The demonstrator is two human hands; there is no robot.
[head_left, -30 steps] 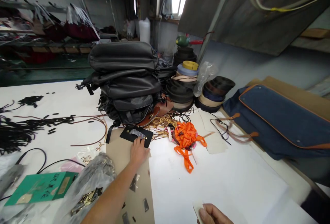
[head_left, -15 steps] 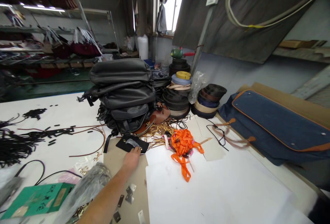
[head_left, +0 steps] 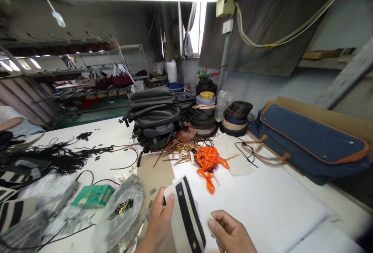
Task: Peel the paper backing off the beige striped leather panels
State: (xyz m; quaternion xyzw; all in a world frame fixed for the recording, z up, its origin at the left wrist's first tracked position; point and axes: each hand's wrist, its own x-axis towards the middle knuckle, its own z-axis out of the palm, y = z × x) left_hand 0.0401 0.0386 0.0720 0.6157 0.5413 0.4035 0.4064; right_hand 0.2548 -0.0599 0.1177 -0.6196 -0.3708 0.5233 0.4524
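Note:
My left hand (head_left: 159, 216) grips the left edge of a flat cream fabric piece with black stripes (head_left: 189, 210), thumb on top. Two round metal fittings sit on its wide black stripe. To the right of the piece, my right hand (head_left: 231, 231) is curled with thumb and fingers together. Whether something small is pinched there I cannot make out. Left of my left hand lies a clear plastic bag with metal fittings (head_left: 124, 208), and a small metal plate (head_left: 152, 191) rests on the tan board (head_left: 157, 171).
Stacked black bags (head_left: 157, 117) and strap rolls (head_left: 204, 119) stand at the back. An orange ribbon bundle (head_left: 208, 159) lies ahead, a blue bag (head_left: 309, 136) at right. Left are a green box (head_left: 94, 195), black cords (head_left: 58, 156) and striped pieces (head_left: 17, 210). A person (head_left: 17, 121) is far left.
The black piece under the reaching hand has gone from beside the bag stack. My left hand is now nearer, holding the striped piece, and my right hand has come into view.

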